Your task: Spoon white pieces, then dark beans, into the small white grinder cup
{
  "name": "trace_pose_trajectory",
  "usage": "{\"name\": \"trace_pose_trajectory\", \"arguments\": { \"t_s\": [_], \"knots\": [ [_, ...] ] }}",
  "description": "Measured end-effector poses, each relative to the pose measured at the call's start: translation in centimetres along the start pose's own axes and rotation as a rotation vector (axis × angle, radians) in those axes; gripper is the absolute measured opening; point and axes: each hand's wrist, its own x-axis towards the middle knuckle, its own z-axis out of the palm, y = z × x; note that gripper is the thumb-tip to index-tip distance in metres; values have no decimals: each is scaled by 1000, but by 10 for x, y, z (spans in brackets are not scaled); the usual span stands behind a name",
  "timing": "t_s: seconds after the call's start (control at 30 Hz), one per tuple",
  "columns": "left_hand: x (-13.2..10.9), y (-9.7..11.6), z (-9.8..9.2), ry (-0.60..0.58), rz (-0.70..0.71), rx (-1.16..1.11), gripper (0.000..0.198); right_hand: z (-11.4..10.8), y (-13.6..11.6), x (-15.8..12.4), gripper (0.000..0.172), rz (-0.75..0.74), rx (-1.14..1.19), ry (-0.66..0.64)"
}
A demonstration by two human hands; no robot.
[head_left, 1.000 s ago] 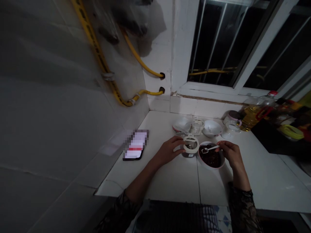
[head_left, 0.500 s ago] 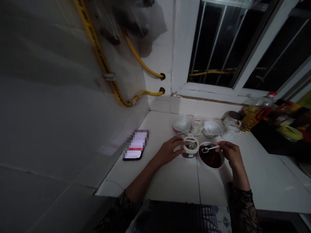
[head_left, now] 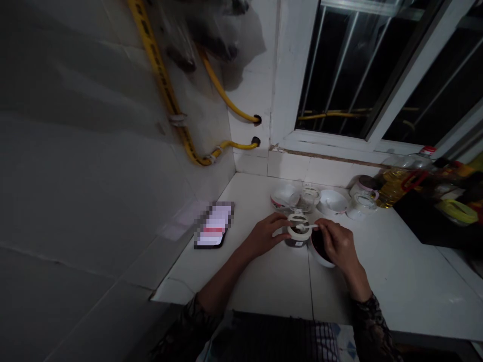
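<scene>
A small jar (head_left: pixel 298 241) with a white rim and its lid flipped up stands on the white tiled counter. My left hand (head_left: pixel 267 234) grips its left side between thumb and fingers. Pinched in my right hand (head_left: pixel 337 242) is a small white spoon (head_left: pixel 310 226), its tip over the jar's opening. Just right of the jar, partly hidden under my right hand, sits a white bowl (head_left: pixel 320 255) with dark red contents.
Behind the jar are two white bowls (head_left: pixel 332 202) (head_left: pixel 281 196) and clear jars (head_left: pixel 361 205). An oil bottle (head_left: pixel 392 187) and a black box (head_left: pixel 418 218) stand at the right. A phone (head_left: pixel 215 226) lies at the left by the wall.
My right hand has moved left with the spoon, from over the bowl of dark red contents to over the jar. My left hand still holds the jar. The view has shifted slightly.
</scene>
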Motion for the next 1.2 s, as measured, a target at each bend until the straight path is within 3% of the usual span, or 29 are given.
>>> {"name": "trace_pose_trajectory", "arguments": {
  "t_s": [0.1, 0.23, 0.37, 0.47, 0.57, 0.93, 1.2],
  "knots": [
    [0, 0, 0, 9, 9, -6, 28, -6, 5, -4, 21, -20, -57, 35],
    [0, 0, 1, 3, 13, 3, 27, -29, 23, -6, 25, 222, -83, 195],
    [0, 0, 1, 7, 7, 4, 26, -43, 40, -8, 31, 364, -194, 15],
    [0, 0, 0, 2, 5, 2, 27, -39, 44, -11, 31, 410, -215, -210],
    [0, 0, 0, 3, 3, 1, 27, -31, 42, -11, 33, 467, -150, -302],
    [-1, 0, 0, 2, -31, -10, 27, -38, 46, -11, 42, 734, 246, -43],
    [0, 2, -1, 6, -14, -2, 27, -36, 44, -11, 38, 768, 321, 50]
  ]
}}
